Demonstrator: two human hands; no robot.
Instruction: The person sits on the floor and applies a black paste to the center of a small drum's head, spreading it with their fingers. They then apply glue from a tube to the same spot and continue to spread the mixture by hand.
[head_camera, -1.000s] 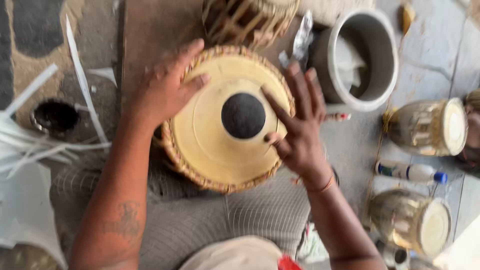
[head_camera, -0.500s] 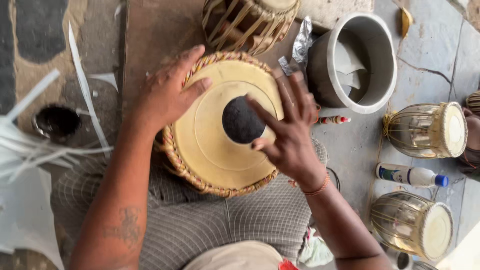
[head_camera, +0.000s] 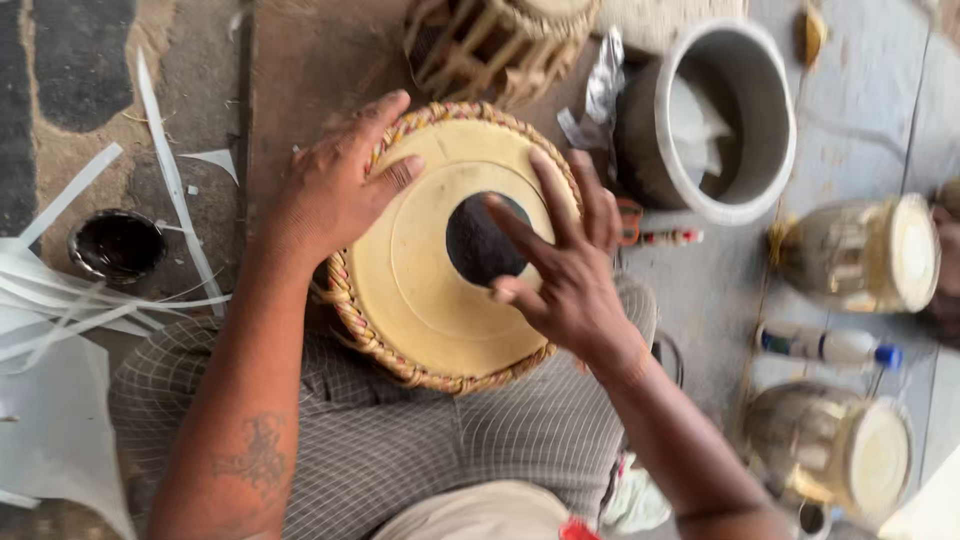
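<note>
I see a drum (head_camera: 425, 300) resting tilted on my lap, its pale skin head facing up at me, with a round black patch (head_camera: 478, 240) near the middle and a braided rim (head_camera: 365, 330) running round the edge. My left hand (head_camera: 335, 190) lies open over the far-left edge, palm on the rim, thumb laid onto the skin; it steadies the drum rather than grips it. My right hand (head_camera: 560, 270) is open too, fingers spread, fingertips touching the skin just beside and partly over the black patch. Neither hand clenches anything.

My judgement on handling: the shell looks solid and fairly heavy, so the lap carries it and the hands only guide. The skin is taut and stiff but thin, and the black patch looks like a brittle layer that could crack or flake under a hard press, so I would keep only light finger contact there. The braided rim is rough and gives the best hold; I would take it at opposite sides, never by the skin.

Around me: a grey pot (head_camera: 720, 120) stands beyond the right hand, another drum (head_camera: 500, 40) lies at the top, two smaller drums (head_camera: 860, 255) sit on the floor at right with a white bottle (head_camera: 825, 345) between them, a small dark tin (head_camera: 115, 245) and white strips (head_camera: 60, 300) at left.
</note>
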